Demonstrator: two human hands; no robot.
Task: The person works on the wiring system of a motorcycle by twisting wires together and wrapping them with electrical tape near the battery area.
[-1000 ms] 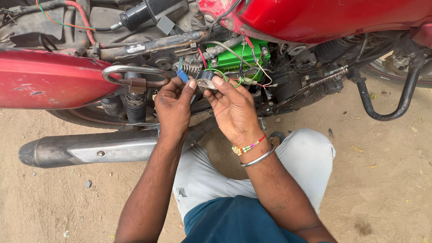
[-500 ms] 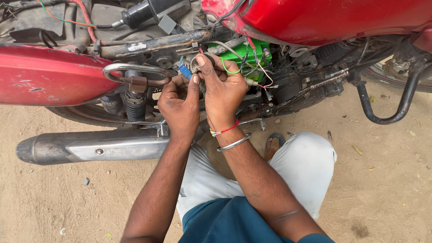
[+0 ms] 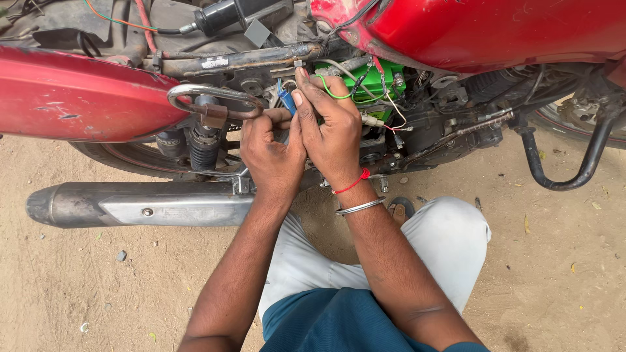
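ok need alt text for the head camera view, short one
Two bare hands work at a small blue connector among wires beside a green battery on a red motorcycle. The right hand pinches the connector; the left hand presses close beside it. A silver exhaust lies over sandy ground.

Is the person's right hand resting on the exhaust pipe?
No, the right hand is raised at the blue connector beside the green battery, well above the exhaust pipe.

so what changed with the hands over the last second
Both hands rose from below the frame up to the wiring. The right hand now pinches the blue connector by the green battery; the left hand presses beside it. The exhaust and red panel stayed put.
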